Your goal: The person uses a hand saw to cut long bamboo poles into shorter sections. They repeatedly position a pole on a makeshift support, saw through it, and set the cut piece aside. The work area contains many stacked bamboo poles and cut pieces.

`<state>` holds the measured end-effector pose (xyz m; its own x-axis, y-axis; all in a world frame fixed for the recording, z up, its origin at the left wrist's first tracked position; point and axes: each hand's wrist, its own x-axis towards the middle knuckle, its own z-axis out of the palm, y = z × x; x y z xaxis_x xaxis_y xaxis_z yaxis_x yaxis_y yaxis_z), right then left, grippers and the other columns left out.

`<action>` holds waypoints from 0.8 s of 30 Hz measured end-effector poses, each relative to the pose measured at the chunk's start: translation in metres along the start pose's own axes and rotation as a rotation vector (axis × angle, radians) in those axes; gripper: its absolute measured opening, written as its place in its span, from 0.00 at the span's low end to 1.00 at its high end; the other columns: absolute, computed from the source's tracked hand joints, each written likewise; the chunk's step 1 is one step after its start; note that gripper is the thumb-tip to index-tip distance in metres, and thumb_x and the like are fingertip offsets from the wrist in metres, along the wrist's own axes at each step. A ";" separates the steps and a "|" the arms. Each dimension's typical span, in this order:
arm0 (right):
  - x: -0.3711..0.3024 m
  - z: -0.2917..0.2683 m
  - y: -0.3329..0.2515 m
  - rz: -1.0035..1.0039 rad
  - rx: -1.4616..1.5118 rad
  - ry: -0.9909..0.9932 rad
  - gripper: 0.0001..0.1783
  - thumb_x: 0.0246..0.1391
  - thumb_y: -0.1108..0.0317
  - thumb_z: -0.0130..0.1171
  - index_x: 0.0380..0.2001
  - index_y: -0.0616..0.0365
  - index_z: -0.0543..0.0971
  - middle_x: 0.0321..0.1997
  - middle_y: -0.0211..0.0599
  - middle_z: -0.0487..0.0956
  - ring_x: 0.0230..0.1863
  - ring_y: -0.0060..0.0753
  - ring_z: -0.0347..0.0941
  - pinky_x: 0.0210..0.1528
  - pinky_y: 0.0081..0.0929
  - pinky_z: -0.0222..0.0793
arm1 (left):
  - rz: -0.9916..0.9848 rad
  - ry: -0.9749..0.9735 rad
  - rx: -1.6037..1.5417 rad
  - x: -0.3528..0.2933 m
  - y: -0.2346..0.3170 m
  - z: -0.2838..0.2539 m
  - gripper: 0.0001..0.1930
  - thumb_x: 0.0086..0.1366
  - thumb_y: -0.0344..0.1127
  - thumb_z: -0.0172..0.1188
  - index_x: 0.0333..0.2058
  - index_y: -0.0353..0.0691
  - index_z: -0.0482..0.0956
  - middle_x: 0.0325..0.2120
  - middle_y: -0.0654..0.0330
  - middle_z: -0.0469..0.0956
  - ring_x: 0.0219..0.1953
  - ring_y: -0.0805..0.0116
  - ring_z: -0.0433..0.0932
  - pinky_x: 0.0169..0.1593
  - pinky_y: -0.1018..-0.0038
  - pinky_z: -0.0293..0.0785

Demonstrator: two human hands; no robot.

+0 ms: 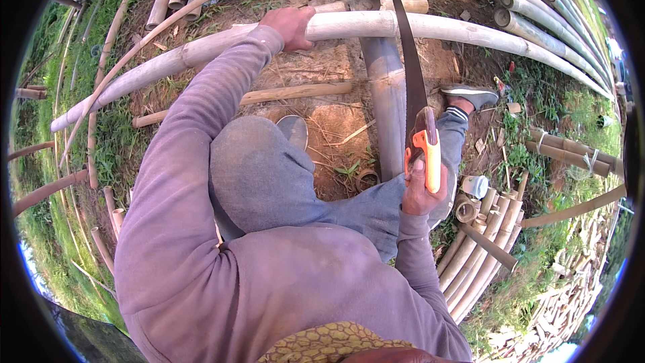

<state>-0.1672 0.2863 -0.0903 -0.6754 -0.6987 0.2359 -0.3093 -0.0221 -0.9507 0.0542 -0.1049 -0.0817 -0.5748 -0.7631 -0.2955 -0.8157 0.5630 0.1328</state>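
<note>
A long pale bamboo pole (470,29) lies crosswise in front of me, over a thick grey bamboo trunk (390,111) that runs away from me. My left hand (290,27) is closed round the pole, left of where the two cross. In my right hand (424,191) is a handsaw (414,79), gripped by its orange and dark handle. Its long dark blade points away from me, and the far part passes across the pole just right of the crossing. Whether the teeth bite into the bamboo, I cannot tell.
Stacked bamboo poles (537,10) lie at the far right. Shorter cut pieces (484,249) are piled near my right side, beside a white cup (475,186). Another thin pole (295,92) rests on the dirt between my feet and the pale pole. Grass borders the left.
</note>
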 end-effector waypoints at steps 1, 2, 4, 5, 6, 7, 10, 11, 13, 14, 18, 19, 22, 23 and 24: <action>0.001 0.005 0.003 -0.019 -0.029 -0.022 0.10 0.70 0.70 0.65 0.47 0.64 0.78 0.29 0.31 0.79 0.24 0.18 0.72 0.26 0.17 0.68 | 0.001 0.014 0.002 0.000 -0.001 0.006 0.40 0.57 0.58 0.75 0.65 0.47 0.75 0.51 0.48 0.86 0.55 0.46 0.85 0.59 0.52 0.81; 0.003 0.011 0.006 -0.043 -0.050 -0.042 0.10 0.71 0.70 0.65 0.47 0.64 0.78 0.29 0.31 0.79 0.24 0.18 0.73 0.26 0.17 0.68 | -0.002 0.034 0.011 0.001 -0.004 0.007 0.40 0.57 0.59 0.75 0.64 0.47 0.75 0.51 0.48 0.86 0.54 0.46 0.86 0.59 0.52 0.82; -0.001 0.011 0.014 0.002 -0.068 -0.038 0.10 0.69 0.71 0.66 0.47 0.66 0.81 0.33 0.32 0.82 0.28 0.18 0.75 0.32 0.22 0.72 | 0.043 0.062 -0.085 0.000 -0.007 0.009 0.43 0.59 0.62 0.74 0.67 0.48 0.73 0.57 0.47 0.83 0.59 0.46 0.83 0.62 0.51 0.80; -0.001 0.013 0.025 -0.049 -0.083 -0.026 0.09 0.70 0.71 0.65 0.46 0.65 0.79 0.30 0.30 0.80 0.26 0.17 0.74 0.29 0.20 0.70 | 0.069 0.077 -0.128 0.003 -0.010 0.008 0.44 0.59 0.63 0.74 0.69 0.49 0.72 0.60 0.47 0.81 0.61 0.45 0.81 0.63 0.50 0.79; 0.001 0.016 0.029 -0.097 -0.102 -0.014 0.08 0.71 0.71 0.65 0.44 0.64 0.78 0.28 0.29 0.79 0.24 0.17 0.73 0.26 0.18 0.68 | 0.047 0.278 -0.157 0.009 -0.018 0.011 0.43 0.62 0.64 0.71 0.70 0.51 0.71 0.62 0.47 0.79 0.63 0.45 0.79 0.66 0.50 0.77; 0.006 0.019 0.031 -0.096 -0.104 -0.024 0.07 0.70 0.71 0.65 0.44 0.63 0.78 0.27 0.28 0.79 0.24 0.16 0.73 0.26 0.18 0.68 | 0.027 0.479 -0.184 0.020 -0.033 0.012 0.42 0.64 0.65 0.69 0.71 0.52 0.69 0.64 0.48 0.77 0.65 0.44 0.78 0.68 0.50 0.74; 0.005 0.024 0.018 -0.001 -0.086 -0.025 0.05 0.69 0.73 0.65 0.42 0.63 0.79 0.28 0.29 0.80 0.24 0.16 0.74 0.26 0.19 0.69 | -0.237 0.852 0.058 0.050 -0.090 0.007 0.41 0.70 0.64 0.65 0.75 0.55 0.65 0.70 0.49 0.71 0.70 0.46 0.72 0.76 0.53 0.63; 0.005 0.023 0.012 0.069 -0.048 -0.019 0.05 0.68 0.74 0.65 0.42 0.64 0.80 0.29 0.30 0.81 0.25 0.16 0.74 0.27 0.20 0.70 | -0.334 0.757 0.147 0.051 -0.103 0.005 0.39 0.71 0.62 0.63 0.74 0.54 0.65 0.67 0.49 0.73 0.70 0.48 0.72 0.78 0.53 0.57; 0.005 0.020 0.011 0.131 -0.006 0.003 0.05 0.67 0.75 0.66 0.42 0.64 0.81 0.29 0.31 0.82 0.25 0.16 0.75 0.28 0.20 0.70 | -0.473 0.428 0.183 0.046 -0.136 -0.008 0.33 0.75 0.55 0.60 0.73 0.54 0.66 0.61 0.49 0.78 0.68 0.48 0.75 0.77 0.50 0.57; 0.006 0.019 0.013 0.127 -0.003 0.019 0.05 0.67 0.75 0.66 0.41 0.64 0.80 0.29 0.31 0.81 0.24 0.16 0.74 0.27 0.20 0.70 | -0.511 0.193 0.129 0.042 -0.158 -0.016 0.29 0.76 0.50 0.59 0.72 0.54 0.67 0.58 0.50 0.81 0.65 0.47 0.78 0.74 0.48 0.64; 0.010 0.008 0.018 0.204 0.133 0.062 0.04 0.67 0.75 0.66 0.41 0.63 0.80 0.27 0.29 0.79 0.22 0.16 0.72 0.25 0.19 0.69 | -0.170 0.626 0.251 0.001 -0.192 -0.017 0.21 0.76 0.42 0.59 0.64 0.49 0.72 0.48 0.48 0.83 0.48 0.42 0.85 0.48 0.49 0.82; 0.012 0.002 0.020 0.225 0.084 0.066 0.04 0.68 0.75 0.65 0.41 0.62 0.79 0.25 0.28 0.78 0.22 0.15 0.72 0.25 0.18 0.69 | -0.088 0.706 0.205 -0.024 -0.178 -0.023 0.21 0.75 0.41 0.60 0.64 0.47 0.73 0.46 0.49 0.82 0.46 0.42 0.84 0.47 0.50 0.81; 0.018 -0.001 0.015 0.196 0.015 0.043 0.04 0.68 0.76 0.65 0.41 0.62 0.79 0.24 0.26 0.78 0.22 0.15 0.72 0.24 0.19 0.68 | 0.113 0.696 0.084 -0.117 -0.113 -0.009 0.24 0.71 0.39 0.64 0.62 0.43 0.73 0.44 0.51 0.81 0.41 0.44 0.83 0.45 0.53 0.80; 0.020 0.000 0.015 0.197 0.035 0.031 0.04 0.68 0.76 0.65 0.41 0.62 0.80 0.24 0.26 0.78 0.22 0.15 0.72 0.24 0.19 0.68 | 0.135 0.598 0.075 -0.147 -0.099 0.011 0.26 0.68 0.39 0.67 0.62 0.43 0.73 0.42 0.52 0.79 0.39 0.47 0.83 0.43 0.54 0.80; 0.021 0.001 0.014 0.197 0.057 0.019 0.03 0.68 0.76 0.65 0.41 0.63 0.80 0.24 0.26 0.78 0.21 0.15 0.72 0.25 0.19 0.68 | 0.172 0.550 0.061 -0.173 -0.082 0.032 0.28 0.65 0.40 0.69 0.62 0.44 0.73 0.39 0.53 0.78 0.38 0.49 0.83 0.41 0.54 0.79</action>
<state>-0.1853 0.2705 -0.0990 -0.7315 -0.6801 0.0479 -0.1325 0.0729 -0.9885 0.2231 -0.0090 -0.0718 -0.6616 -0.7024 0.2624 -0.7116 0.6985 0.0755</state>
